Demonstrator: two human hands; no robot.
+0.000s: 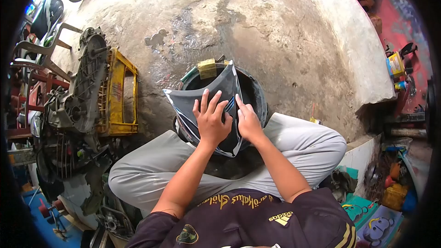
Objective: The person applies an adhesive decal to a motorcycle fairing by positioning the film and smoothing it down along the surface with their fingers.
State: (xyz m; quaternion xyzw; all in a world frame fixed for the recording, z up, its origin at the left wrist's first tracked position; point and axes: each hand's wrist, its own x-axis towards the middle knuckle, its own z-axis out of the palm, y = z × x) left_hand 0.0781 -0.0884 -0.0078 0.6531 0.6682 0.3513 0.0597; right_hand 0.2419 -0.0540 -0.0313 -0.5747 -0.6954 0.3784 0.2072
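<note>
A dark motorcycle body panel [202, 94] with pointed corners, whitish scuffed edges and blue-white stripes lies between my bent legs, over a round black tub [259, 98]. My left hand [213, 118] rests on the panel's face, fingers spread and thumb toward the stripes. On the panel's right edge is my right hand [249, 121], its index finger lying along the edge and the other fingers bent around it. The undersides of the right fingers are hidden. A yellowish block [207, 69] sits on the tub's far rim.
A yellow crate [120, 124] and a large metal engine casing [85, 78] stand close on my left, with a plastic chair [48, 48] behind. To the right are a concrete ledge [363, 55] and cluttered parts. Wet patches mark the concrete floor [285, 41] ahead.
</note>
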